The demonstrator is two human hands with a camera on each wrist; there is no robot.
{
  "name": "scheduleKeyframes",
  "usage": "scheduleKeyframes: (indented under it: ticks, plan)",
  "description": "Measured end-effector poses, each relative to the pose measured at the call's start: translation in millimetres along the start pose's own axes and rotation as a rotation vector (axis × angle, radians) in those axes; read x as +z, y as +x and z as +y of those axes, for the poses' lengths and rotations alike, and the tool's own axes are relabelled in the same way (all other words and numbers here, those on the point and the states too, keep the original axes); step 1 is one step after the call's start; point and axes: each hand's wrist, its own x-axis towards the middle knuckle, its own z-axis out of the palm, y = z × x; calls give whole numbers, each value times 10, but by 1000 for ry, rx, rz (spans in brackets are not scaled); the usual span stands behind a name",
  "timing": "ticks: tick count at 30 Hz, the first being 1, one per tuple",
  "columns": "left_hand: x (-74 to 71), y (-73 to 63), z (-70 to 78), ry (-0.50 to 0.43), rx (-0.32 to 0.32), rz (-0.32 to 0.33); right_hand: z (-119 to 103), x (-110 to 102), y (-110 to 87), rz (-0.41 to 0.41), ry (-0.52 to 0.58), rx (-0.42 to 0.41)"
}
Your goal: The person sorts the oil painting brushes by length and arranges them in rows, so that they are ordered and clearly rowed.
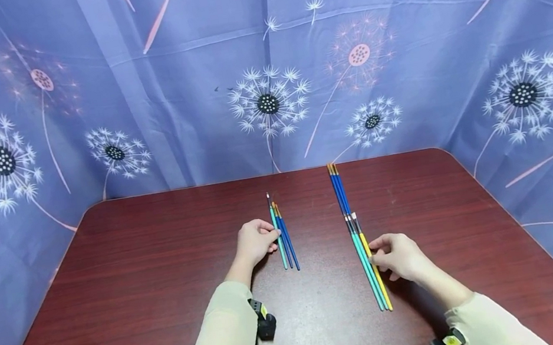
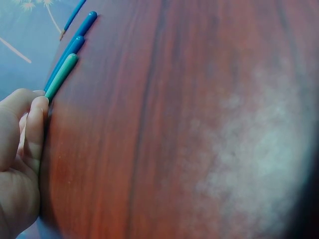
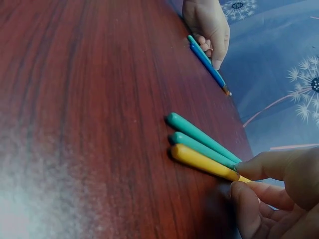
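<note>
Thumb and fingers of my left hand (image 1: 256, 241) pinch a slim teal paintbrush (image 1: 283, 255). Directly to its right lie two blue paintbrushes (image 1: 289, 243), bristles pointing away from me; the left wrist view shows the rounded ends of the teal handle (image 2: 64, 74) and the blue handles (image 2: 88, 24). Over on the right, my right hand (image 1: 400, 254) pinches a yellow paintbrush (image 1: 385, 293) by its handle. Two teal paintbrushes (image 1: 369, 271) lie close along its left side. In the right wrist view, my fingers cover part of the yellow handle (image 3: 202, 162).
Blue paintbrushes (image 1: 339, 190) lie beyond the right group, their bristles at the far edge of the dark red wooden table (image 1: 115, 316). A blue curtain with dandelion prints (image 1: 181, 109) surrounds the table's back and sides.
</note>
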Motion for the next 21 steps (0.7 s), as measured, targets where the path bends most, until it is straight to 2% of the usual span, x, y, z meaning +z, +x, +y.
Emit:
scheduleKeyframes:
  ticks: [21]
  plan:
    - [-2,47,-58,17,0,-6,-64,-50,169,43,8,-48]
